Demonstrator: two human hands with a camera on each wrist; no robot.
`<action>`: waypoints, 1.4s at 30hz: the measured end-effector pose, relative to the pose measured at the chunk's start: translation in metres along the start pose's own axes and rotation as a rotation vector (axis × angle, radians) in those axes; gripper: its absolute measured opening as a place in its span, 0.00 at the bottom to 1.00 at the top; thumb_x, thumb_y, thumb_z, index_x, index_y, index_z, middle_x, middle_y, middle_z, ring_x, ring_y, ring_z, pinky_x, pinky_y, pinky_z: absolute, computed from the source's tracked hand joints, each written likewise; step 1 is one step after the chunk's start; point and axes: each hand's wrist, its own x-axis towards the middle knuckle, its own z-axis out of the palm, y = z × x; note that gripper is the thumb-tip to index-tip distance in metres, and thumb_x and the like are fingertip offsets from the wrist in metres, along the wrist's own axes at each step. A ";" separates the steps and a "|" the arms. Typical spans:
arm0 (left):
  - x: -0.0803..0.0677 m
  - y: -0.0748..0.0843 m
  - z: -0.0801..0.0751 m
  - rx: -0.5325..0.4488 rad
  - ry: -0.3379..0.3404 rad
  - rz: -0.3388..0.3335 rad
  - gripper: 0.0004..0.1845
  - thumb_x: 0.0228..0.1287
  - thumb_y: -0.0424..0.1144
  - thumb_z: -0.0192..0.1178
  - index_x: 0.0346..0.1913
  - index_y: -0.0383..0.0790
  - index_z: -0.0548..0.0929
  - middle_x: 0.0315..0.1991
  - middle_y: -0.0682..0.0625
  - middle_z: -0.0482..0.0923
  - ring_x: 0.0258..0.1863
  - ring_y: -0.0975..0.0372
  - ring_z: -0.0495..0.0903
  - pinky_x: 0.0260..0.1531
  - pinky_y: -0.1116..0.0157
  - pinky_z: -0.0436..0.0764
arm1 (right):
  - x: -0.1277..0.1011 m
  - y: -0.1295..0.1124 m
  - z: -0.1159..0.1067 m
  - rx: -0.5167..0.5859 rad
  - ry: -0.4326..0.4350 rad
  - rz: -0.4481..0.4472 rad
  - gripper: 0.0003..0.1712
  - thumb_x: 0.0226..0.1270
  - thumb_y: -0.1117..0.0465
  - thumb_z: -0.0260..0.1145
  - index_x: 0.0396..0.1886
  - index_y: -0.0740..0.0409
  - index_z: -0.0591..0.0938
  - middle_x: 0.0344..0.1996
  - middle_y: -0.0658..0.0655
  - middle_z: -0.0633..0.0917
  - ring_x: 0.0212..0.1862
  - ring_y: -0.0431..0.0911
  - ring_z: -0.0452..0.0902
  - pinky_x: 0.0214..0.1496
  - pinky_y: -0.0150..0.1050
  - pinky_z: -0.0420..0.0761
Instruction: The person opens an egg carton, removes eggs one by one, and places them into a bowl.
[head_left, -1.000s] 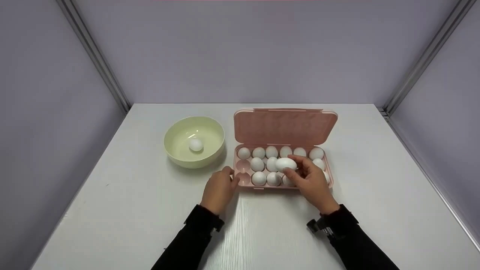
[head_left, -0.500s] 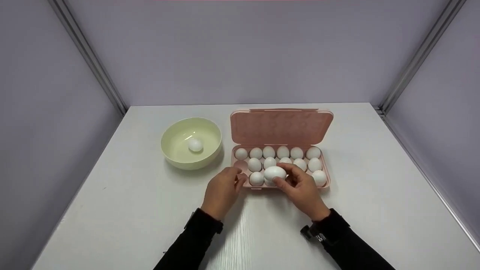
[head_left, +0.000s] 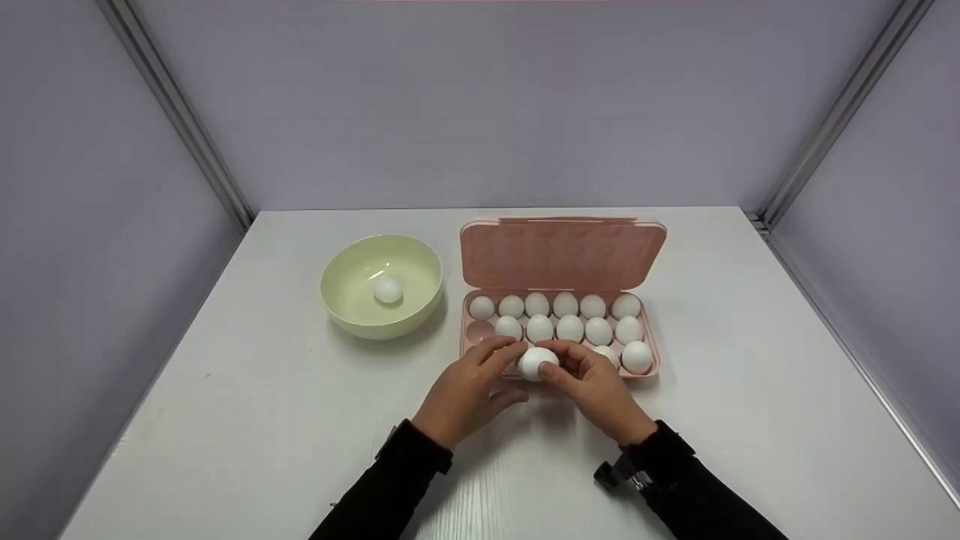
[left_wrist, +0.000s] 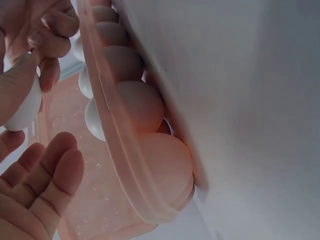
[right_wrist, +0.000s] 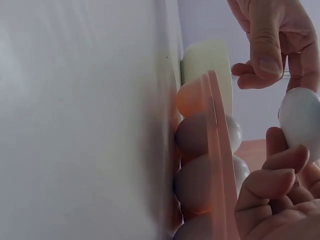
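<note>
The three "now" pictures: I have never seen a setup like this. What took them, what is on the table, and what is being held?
No machine is at work here: a person in dark sleeves uses two bare hands and wears three cameras. The wide picture comes from the head camera, looking down at a white table. The two close, tilted pictures come from cameras on the wrists, so the egg box looks huge and sideways in them.

On the table stands a pink egg box with its lid open, most cups filled with white eggs; the cup at the left end of the middle row is bare. To its left is a pale yellow bowl with one egg in the bowl.

The right hand pinches a white egg at the box's front edge. The left hand meets it there, fingers touching or nearly touching the egg.
</note>
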 end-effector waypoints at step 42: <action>0.001 0.004 0.006 -0.041 0.105 0.147 0.27 0.59 0.39 0.81 0.62 0.43 0.86 0.55 0.49 0.86 0.55 0.59 0.87 0.56 0.67 0.86 | 0.000 0.002 0.004 -0.030 -0.094 0.000 0.18 0.83 0.56 0.63 0.63 0.59 0.83 0.50 0.51 0.88 0.41 0.38 0.80 0.44 0.34 0.81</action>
